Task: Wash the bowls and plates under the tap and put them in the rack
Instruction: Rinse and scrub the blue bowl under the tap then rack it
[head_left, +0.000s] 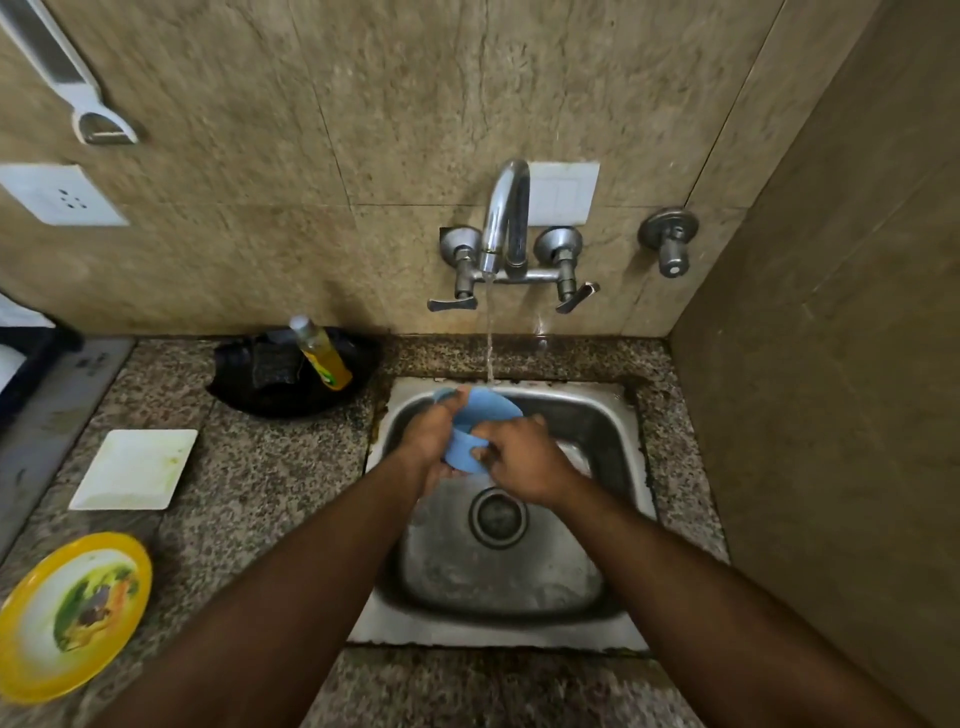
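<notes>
While the water runs from the curved chrome wall tap (506, 218), the small sky-blue plastic bowl (480, 423) sits tipped on its side over the back of the square stainless steel sink (618, 415), right under the stream. Left hand (434, 434) wraps it from the left, thumb hooked over the rim; right hand (524, 460) pinches the base end, fingers curled onto it. Both hands are close together, clamped on the same bowl.

Now the risk: smooth wet plastic, light and rounded, with little to catch a fingertip on, so a turn under the stream could let it squirt free and clatter into the basin. It's tilted, too, and water striking that curved wall may well spray out over the speckled granite counter (270, 467).

That basin looks dull, scuffed metal with a ringed round drain (497, 515). At the counter's back edge, a yellow dish-soap bottle (321, 353) leans in a black holder (260, 400), easily toppled if bumped. Midway along the counter's left side lies a flat square white plate (136, 467), glossy and smeared; at the front left corner, a round yellow-rimmed plate (72, 616) with food residue hangs near the edge, where an elbow might knock it off. No rack can be made out.
</notes>
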